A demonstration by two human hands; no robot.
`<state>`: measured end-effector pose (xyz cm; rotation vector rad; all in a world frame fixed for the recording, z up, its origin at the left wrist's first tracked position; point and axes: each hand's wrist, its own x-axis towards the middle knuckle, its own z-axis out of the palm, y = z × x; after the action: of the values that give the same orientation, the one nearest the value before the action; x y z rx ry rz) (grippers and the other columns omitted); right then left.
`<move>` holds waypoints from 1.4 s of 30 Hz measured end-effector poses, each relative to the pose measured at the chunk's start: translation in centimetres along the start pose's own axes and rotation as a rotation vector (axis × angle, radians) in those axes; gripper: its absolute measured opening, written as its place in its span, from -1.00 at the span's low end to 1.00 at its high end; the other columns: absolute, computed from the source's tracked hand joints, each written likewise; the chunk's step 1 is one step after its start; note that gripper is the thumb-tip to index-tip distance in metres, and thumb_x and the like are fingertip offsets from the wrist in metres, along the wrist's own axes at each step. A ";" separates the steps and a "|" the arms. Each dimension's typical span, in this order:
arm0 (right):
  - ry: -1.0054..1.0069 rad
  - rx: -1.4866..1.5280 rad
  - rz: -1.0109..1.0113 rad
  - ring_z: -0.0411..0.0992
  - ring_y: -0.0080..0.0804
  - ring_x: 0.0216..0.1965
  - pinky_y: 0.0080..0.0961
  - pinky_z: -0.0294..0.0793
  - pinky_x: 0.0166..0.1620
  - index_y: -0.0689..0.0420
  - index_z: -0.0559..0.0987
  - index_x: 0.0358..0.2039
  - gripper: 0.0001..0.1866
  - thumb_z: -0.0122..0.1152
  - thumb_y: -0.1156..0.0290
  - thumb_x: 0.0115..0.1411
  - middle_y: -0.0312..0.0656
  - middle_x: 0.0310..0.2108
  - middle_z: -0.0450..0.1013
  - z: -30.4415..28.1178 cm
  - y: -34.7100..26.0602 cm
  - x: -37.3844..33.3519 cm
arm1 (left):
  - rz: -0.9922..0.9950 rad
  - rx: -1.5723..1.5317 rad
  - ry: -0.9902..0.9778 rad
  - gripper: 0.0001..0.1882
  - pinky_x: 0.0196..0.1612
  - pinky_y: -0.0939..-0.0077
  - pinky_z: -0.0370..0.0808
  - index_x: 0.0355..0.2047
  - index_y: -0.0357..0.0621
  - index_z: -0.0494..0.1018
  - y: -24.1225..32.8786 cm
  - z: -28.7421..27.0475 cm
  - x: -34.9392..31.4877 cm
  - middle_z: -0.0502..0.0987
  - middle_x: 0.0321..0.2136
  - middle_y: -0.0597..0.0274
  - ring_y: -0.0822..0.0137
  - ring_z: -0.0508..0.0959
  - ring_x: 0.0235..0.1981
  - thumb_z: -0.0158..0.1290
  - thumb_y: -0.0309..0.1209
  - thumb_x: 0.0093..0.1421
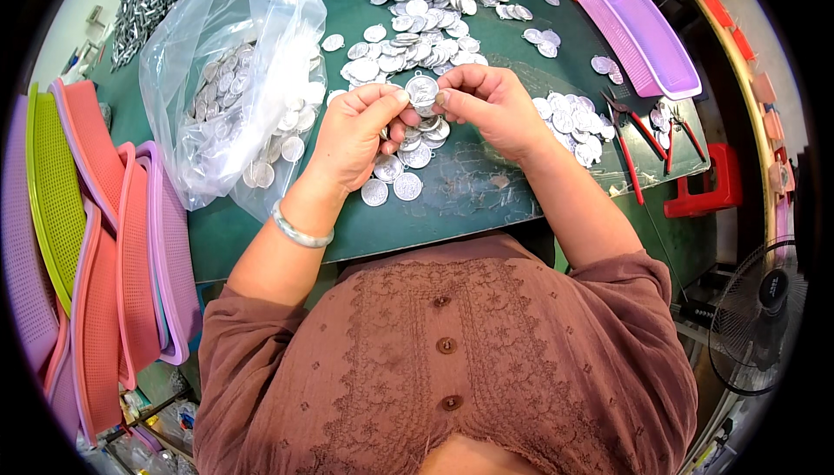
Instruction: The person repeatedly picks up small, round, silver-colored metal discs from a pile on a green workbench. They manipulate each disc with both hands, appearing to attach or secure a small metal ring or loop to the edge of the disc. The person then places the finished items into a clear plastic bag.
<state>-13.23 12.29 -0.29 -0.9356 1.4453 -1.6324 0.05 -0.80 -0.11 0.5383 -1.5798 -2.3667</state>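
Observation:
Between my two hands a round silver medallion [422, 90] with a small loop on its rim is held up over the table. My left hand [360, 132] pinches its left edge between thumb and finger, and more medallions show under the curled fingers. The thumb and forefinger of my right hand [488, 108] close on its right edge. Several loose medallions [407, 186] lie just below my left hand. Beyond the hands spreads a large heap of them [408, 49]. Another pile [573, 127] lies beside my right wrist.
A clear plastic bag [234, 84] with medallions stands at the left. Red-handled pliers [638, 132] lie near the table's right edge, below a purple basket [638, 32]. Stacked colored baskets [95, 240] crowd the left. A red stool [712, 184] and a fan [764, 301] are at right.

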 end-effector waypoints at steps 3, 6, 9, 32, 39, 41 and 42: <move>0.068 -0.132 -0.075 0.32 -0.66 -0.51 -0.70 0.32 -0.42 0.26 0.48 -0.42 -0.86 0.11 0.48 -0.01 -0.33 -0.53 0.42 0.2 0.2 -0.1 | 0.037 0.002 0.033 -0.91 -0.67 0.79 0.21 -0.44 -0.18 0.42 -0.1 0.2 0.0 0.46 -0.58 0.31 0.62 0.33 -0.67 -0.05 -0.44 0.11; 0.155 -0.399 -0.260 0.34 -0.61 -0.52 -0.67 0.33 -0.44 0.25 0.47 -0.45 -0.89 0.12 0.50 -0.03 -0.31 -0.54 0.41 0.6 0.2 -0.3 | 0.101 0.017 0.072 -0.85 -0.65 0.79 0.24 -0.31 -0.22 0.42 -0.3 0.3 0.0 0.47 -0.53 0.30 0.61 0.34 -0.65 -0.03 -0.47 0.11; 0.209 -0.630 -0.531 0.36 -0.46 -0.52 -0.59 0.35 -0.44 0.22 0.46 -0.50 -0.91 0.12 0.54 -0.09 -0.26 -0.54 0.40 0.9 0.5 -0.2 | 0.141 0.040 0.055 -0.75 -0.61 0.77 0.28 -0.18 -0.24 0.38 -0.4 0.6 -0.1 0.47 -0.51 0.26 0.59 0.36 -0.62 -0.04 -0.48 0.11; 0.162 -0.963 -0.522 0.31 -0.24 -0.28 -0.38 0.28 -0.23 0.14 0.49 -0.42 -0.83 0.13 0.42 -0.09 -0.19 -0.39 0.39 0.0 1.5 0.4 | -0.014 -0.193 0.065 -0.82 -0.55 0.69 0.36 -0.31 -0.20 0.41 0.1 -0.4 0.2 0.43 -0.56 0.29 0.49 0.43 -0.58 -0.09 -0.40 0.12; 0.095 -1.159 -0.452 0.27 -0.31 -0.22 -0.36 0.18 -0.17 0.11 0.53 -0.51 -0.87 0.12 0.35 -0.07 -0.27 -0.39 0.37 0.4 1.5 0.0 | -0.045 -0.163 0.184 -0.89 -0.58 0.70 0.33 -0.43 -0.13 0.39 0.8 0.1 0.0 0.41 -0.59 0.31 0.49 0.41 -0.58 -0.07 -0.37 0.11; 0.114 -1.124 -0.449 0.28 -0.28 -0.25 -0.34 0.21 -0.18 0.13 0.52 -0.51 -0.87 0.12 0.36 -0.06 -0.28 -0.42 0.38 0.1 2.0 0.2 | -0.059 -0.168 0.192 -0.90 -0.59 0.71 0.31 -0.42 -0.13 0.39 1.0 0.5 0.0 0.40 -0.60 0.32 0.49 0.41 -0.59 -0.06 -0.38 0.10; 0.123 -1.106 -0.448 0.29 -0.27 -0.27 -0.34 0.22 -0.19 0.14 0.52 -0.51 -0.87 0.12 0.36 -0.06 -0.29 -0.43 0.39 0.0 2.1 0.4 | -0.066 -0.170 0.196 -0.90 -0.59 0.71 0.30 -0.42 -0.13 0.39 1.0 0.5 0.0 0.40 -0.60 0.32 0.50 0.40 -0.60 -0.05 -0.39 0.10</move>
<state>-13.27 11.81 -2.33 -1.8762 2.4077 -1.0781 -0.17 -0.73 0.99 0.7686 -1.2833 -2.3839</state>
